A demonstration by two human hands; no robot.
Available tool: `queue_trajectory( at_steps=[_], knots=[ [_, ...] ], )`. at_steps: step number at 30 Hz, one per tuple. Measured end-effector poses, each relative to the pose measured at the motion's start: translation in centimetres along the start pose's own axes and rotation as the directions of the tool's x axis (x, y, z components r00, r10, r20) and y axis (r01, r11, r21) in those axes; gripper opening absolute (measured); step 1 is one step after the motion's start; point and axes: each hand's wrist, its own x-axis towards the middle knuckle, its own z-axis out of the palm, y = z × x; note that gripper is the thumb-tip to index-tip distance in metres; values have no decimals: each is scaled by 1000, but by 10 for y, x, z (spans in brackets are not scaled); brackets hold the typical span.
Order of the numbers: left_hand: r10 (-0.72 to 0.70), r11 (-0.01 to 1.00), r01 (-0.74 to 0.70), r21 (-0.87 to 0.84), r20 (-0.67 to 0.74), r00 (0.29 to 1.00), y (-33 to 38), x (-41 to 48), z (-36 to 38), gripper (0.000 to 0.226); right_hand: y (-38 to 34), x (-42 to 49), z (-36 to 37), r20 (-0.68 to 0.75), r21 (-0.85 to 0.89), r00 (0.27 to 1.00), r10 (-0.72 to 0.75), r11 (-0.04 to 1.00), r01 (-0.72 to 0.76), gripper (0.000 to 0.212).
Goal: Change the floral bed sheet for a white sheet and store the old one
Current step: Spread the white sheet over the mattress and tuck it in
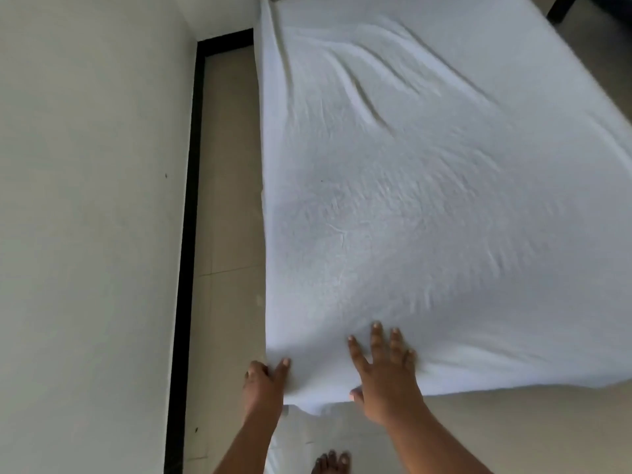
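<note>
A white sheet [410, 200] covers the whole mattress, with wrinkles near the far end and a slight sag at the near left corner. My left hand [265, 384] presses against the near left corner of the sheet, fingers bent along the edge. My right hand [383, 371] lies flat on top of the sheet near the foot edge, fingers spread. The floral sheet is not in view.
A pale wall [89, 200] with a black skirting strip [188, 234] runs along the left, leaving a narrow band of beige tiled floor [229, 200] beside the bed. My bare foot [331, 463] stands at the bottom. A dark furniture leg [561, 8] shows at the top right.
</note>
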Motion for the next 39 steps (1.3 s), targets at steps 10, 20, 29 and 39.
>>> queue_trajectory(
  at_steps=[10,20,29,39],
  knots=[
    [381,924,-381,-31,-14,924,-55,22,6,52,-21,-13,34,-293,-182,940,-174,975,124,18],
    [633,766,-643,-2,175,754,-131,21,8,26,-34,-45,64,-413,-390,851,-325,907,158,27],
    [565,819,-567,84,52,824,-92,7,-10,28,-33,-36,39,-205,-259,915,-346,921,290,42],
    [488,810,-514,283,161,858,-1,4,5,104,-40,-3,32,-69,52,997,26,998,-23,121]
  ],
)
